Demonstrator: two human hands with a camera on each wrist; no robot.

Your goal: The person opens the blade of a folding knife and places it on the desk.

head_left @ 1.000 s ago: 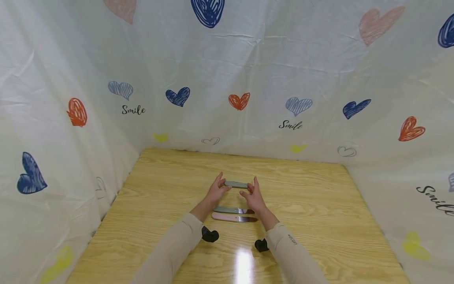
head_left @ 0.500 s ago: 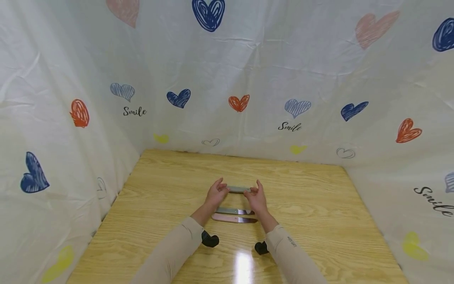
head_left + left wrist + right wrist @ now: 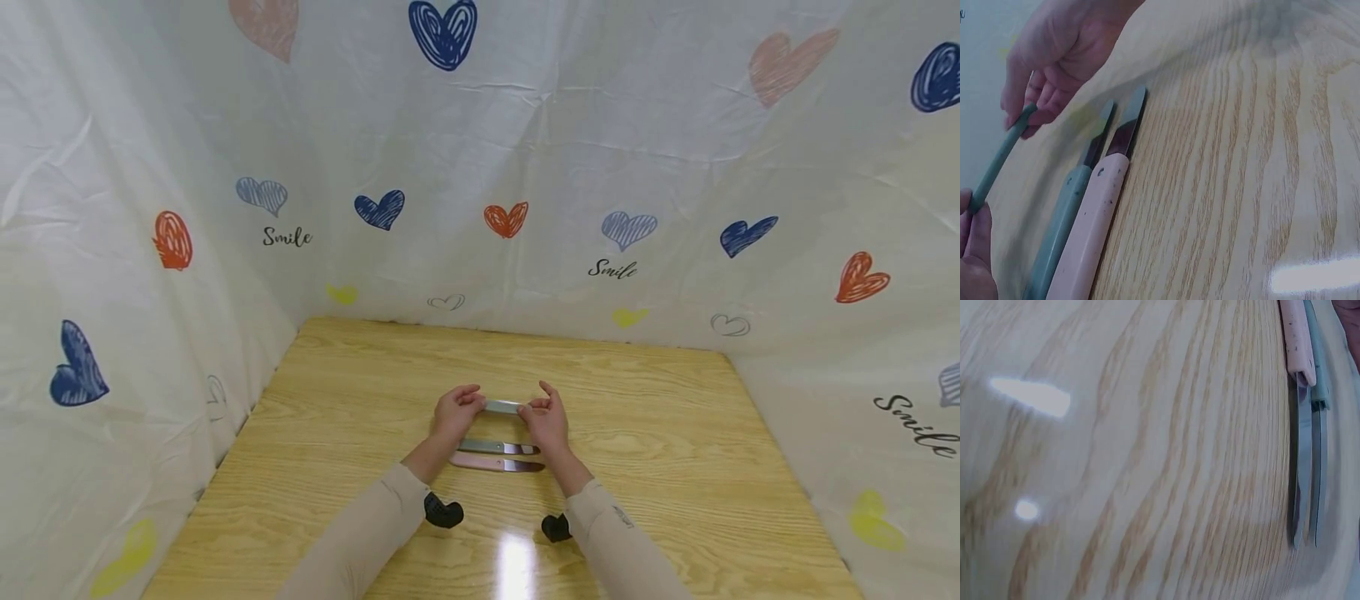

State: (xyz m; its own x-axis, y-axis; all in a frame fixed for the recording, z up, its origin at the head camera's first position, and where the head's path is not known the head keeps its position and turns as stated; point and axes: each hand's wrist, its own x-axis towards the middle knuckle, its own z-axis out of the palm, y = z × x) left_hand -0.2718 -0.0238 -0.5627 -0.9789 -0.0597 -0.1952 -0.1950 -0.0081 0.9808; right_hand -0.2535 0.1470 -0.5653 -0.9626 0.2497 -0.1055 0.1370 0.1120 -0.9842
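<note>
A green folding knife (image 3: 501,407), with no blade showing, is held level between both hands. My left hand (image 3: 453,414) pinches its left end between thumb and fingers. At the other end, the thumb and fingers of my right hand (image 3: 550,423) grip it, with one finger raised. In the left wrist view the folded knife (image 3: 999,162) hangs above the tabletop. Closer to me lie two unfolded knives, one with a green handle (image 3: 480,446) and one with a pink handle (image 3: 476,461). Their blades point right, side by side and almost parallel.
The light wood table (image 3: 675,467) runs back to a white curtain (image 3: 525,133) printed with hearts and "Smile". Black wrist-camera mounts (image 3: 444,511) stick out below both cuffs. A bright reflection (image 3: 516,567) shines on the near table surface.
Both hands have drawn the folded knife slightly toward me. The fingers, more spread a second ago, now close tighter on its ends. The two unfolded knives have stayed put.
</note>
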